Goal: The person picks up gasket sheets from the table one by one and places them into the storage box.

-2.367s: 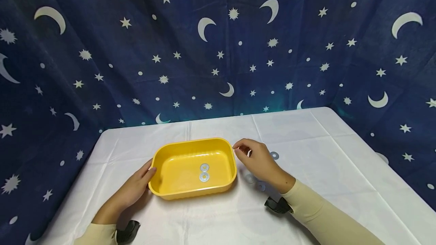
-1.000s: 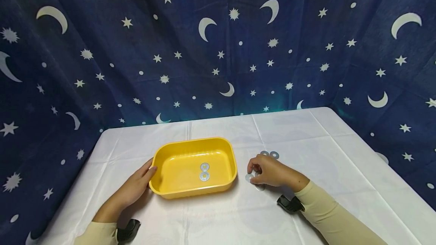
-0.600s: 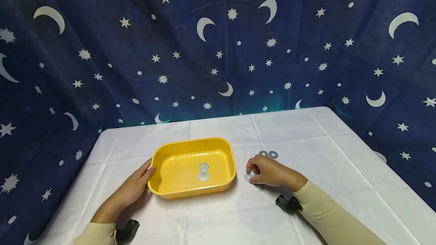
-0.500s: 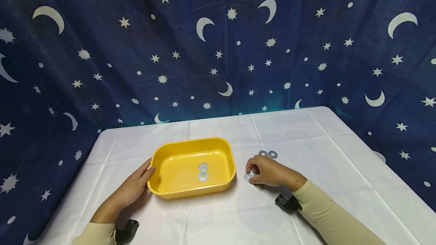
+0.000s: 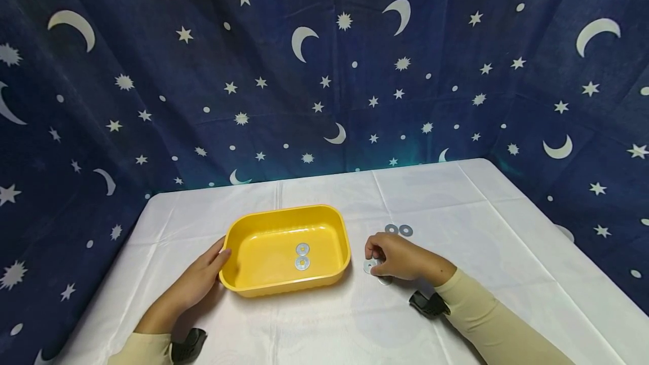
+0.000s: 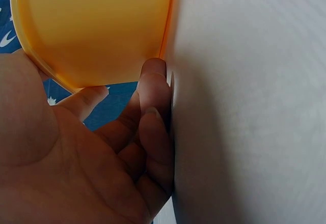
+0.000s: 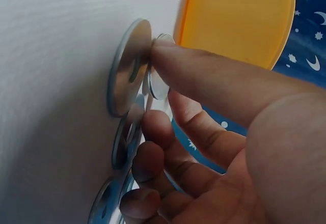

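Observation:
At the left end of a yellow plastic tray (image 5: pixel 258 266), my left hand (image 5: pixel 195 277) grips the wall, thumb over the rim and fingers outside. Two metal washers (image 5: pixel 302 249) lie flat inside the tray, one nearer than the other. To the tray's right, my right hand (image 5: pixel 398 256) is down at a group of washers on the cloth. In the right wrist view, its thumb and index finger pinch a washer (image 7: pixel 160 79) by the edge, beside a larger-looking washer (image 7: pixel 130 68). The other fingers curl next to further washers, partly hidden.
Two more washers (image 5: pixel 405 230) lie side by side just beyond my right hand. A white cloth (image 5: pixel 481 230) with fold creases covers the table. Behind it and along both sides hangs a dark blue curtain (image 5: pixel 263 61) with moons and stars.
From beside the tray's right rim, my right hand has moved right and nearer to the washers, where it stays almost still. My left hand and the tray have kept their place.

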`<state>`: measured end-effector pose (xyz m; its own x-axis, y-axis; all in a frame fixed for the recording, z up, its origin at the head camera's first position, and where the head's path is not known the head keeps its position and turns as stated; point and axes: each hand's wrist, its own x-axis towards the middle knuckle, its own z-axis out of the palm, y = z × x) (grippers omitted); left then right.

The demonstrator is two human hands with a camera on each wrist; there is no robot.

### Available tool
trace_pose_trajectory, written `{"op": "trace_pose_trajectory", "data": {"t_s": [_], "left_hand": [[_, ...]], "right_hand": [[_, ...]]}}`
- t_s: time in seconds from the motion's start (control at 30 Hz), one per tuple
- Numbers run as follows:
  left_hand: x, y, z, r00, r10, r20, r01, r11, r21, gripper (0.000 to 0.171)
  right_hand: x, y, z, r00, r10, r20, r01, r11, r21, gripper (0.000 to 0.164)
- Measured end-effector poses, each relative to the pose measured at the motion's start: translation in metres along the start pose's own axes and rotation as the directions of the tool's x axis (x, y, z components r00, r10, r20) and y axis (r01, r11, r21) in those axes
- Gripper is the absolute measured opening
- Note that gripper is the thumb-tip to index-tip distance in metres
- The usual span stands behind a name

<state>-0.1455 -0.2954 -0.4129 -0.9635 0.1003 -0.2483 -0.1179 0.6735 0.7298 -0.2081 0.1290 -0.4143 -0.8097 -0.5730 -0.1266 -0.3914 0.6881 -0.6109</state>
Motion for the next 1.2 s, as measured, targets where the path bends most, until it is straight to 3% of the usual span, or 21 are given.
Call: {"op": "trace_pose_trajectory", "data": {"t_s": [0.33, 0.77, 1.2], "left_hand": [[0.0005, -0.0003, 0.0005, 1.0, 0.002, -0.003, -0.002, 1.0, -0.001, 0.068], [0.0005, -0.0005, 0.0005, 1.0, 0.002, -0.006, -0.002, 1.0, 0.004, 0.068], [0.0004, -0.0013, 0.0008, 1.0, 0.003, -0.006, -0.002, 1.0, 0.007, 0.069]], "right_hand": [[0.0001, 0.0009, 0.0007, 0.997, -0.069, 0.022, 0.067, 0.996, 0.06, 0.023], [-0.0027, -0.0013, -0.0008, 0.996, -0.078, 0.047, 0.07, 0.986, 0.153, 0.013], [-0.0027, -0.0009, -0.0013, 0.994, -0.106, 0.04, 0.1, 0.988, 0.114, 0.014]]}}
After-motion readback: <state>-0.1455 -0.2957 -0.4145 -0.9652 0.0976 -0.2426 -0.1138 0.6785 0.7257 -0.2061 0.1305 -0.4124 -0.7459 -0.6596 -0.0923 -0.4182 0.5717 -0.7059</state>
